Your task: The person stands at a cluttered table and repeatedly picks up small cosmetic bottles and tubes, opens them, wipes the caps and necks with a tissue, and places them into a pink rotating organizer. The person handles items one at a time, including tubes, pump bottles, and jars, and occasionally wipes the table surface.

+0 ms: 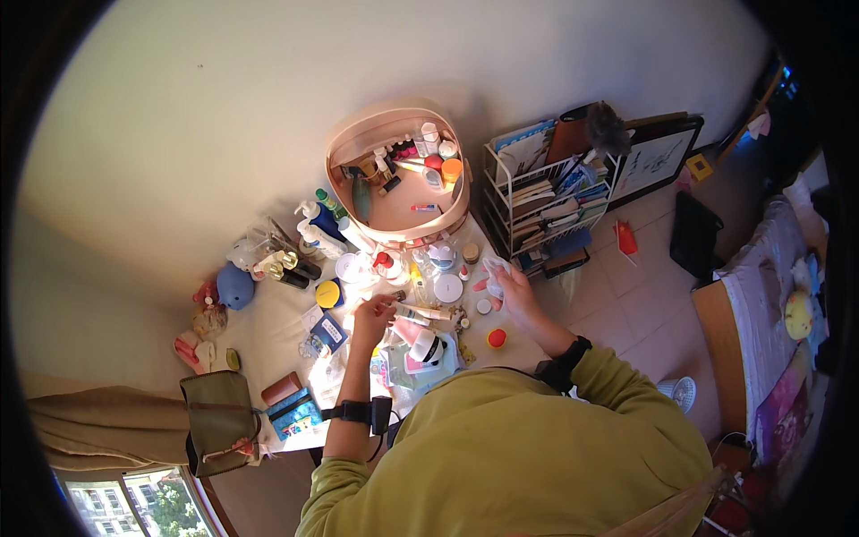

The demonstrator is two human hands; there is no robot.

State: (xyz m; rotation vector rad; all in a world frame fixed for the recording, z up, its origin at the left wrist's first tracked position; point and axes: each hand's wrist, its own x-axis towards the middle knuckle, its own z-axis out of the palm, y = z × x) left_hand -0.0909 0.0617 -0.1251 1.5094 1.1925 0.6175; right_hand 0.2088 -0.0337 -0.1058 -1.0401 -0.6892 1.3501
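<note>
Right hand, grip half-closed, holds white tissue, likely light, soft, best pinched mid-wad; left hand, grip indeterminable.

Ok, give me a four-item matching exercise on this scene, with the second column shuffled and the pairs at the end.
Column one
1. Right hand
2. Open case
3. Wire rack
4. Olive bag

Column two
A. Filled with books and papers
B. Beside the brown curtain, at the lower left
C. Holding a white item
D. Pink, with an orange-topped container inside

Pairs: 1-C, 2-D, 3-A, 4-B
</note>
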